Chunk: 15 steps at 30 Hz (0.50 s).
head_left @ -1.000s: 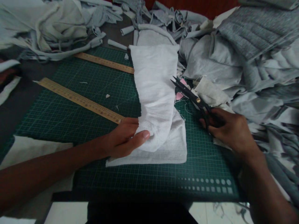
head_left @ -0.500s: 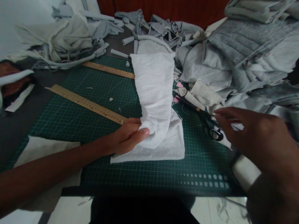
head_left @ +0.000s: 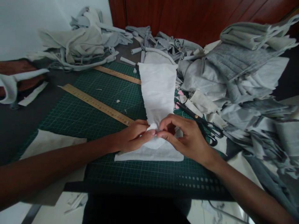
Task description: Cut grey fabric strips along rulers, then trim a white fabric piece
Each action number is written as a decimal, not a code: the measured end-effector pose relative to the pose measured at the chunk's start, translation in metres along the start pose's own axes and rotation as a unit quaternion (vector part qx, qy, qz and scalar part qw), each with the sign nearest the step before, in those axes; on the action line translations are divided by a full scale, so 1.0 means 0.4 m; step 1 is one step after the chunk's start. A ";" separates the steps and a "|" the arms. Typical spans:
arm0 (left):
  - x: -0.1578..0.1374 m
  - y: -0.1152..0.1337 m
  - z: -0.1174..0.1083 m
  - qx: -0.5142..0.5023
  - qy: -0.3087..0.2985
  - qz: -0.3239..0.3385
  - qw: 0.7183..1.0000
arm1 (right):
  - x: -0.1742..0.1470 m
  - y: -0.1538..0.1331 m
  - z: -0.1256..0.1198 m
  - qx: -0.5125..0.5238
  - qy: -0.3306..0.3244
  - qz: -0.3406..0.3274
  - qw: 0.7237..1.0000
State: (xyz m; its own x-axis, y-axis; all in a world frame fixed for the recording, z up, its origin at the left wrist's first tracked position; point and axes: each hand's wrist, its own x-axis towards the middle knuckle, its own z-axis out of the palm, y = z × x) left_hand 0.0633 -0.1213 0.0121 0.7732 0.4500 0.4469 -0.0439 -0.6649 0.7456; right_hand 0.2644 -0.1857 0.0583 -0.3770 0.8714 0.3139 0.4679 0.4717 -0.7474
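A long white fabric piece [head_left: 159, 90] lies over the middle of the green cutting mat [head_left: 112, 107], its near end bunched up. My left hand [head_left: 137, 135] pinches that bunched part between thumb and fingers. My right hand [head_left: 181, 133] meets it from the other side, thumb and index finger closed at the same gathered spot. Whether the right fingers grip the cloth itself or something tiny at it is hard to see. Under both hands is the flat lower part of white cloth [head_left: 149, 155]. Black scissors [head_left: 197, 117] lie just beyond my right hand.
Two wooden rulers [head_left: 98, 104] rest on the mat at the left. Heaped grey and white fabric [head_left: 217, 68] fills the right side, and more cloth scraps [head_left: 79, 43] lie at the back left. A pale fabric piece [head_left: 53, 144] sits under my left forearm.
My right hand has come in from above the scissors at the right to the bunched cloth beside my left thumb. The left hand keeps its pinch. The view has shifted slightly.
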 end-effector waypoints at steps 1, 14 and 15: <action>0.000 0.000 0.000 -0.001 -0.003 -0.002 1.000 | 0.001 -0.001 0.001 0.005 -0.006 -0.007 1.000; -0.006 -0.008 0.001 -0.087 0.065 -0.015 0.994 | 0.017 0.032 -0.017 0.063 -0.096 -0.074 0.991; -0.006 -0.009 0.001 -0.090 0.073 -0.028 0.993 | 0.018 0.034 -0.018 0.069 -0.102 -0.072 0.990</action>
State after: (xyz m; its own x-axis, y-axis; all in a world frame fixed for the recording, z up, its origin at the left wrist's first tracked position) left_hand 0.0618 -0.1201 0.0082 0.6788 0.5732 0.4591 -0.1258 -0.5251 0.8417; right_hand 0.2739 -0.1720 0.0547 -0.5917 0.7446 0.3089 0.2889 0.5536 -0.7811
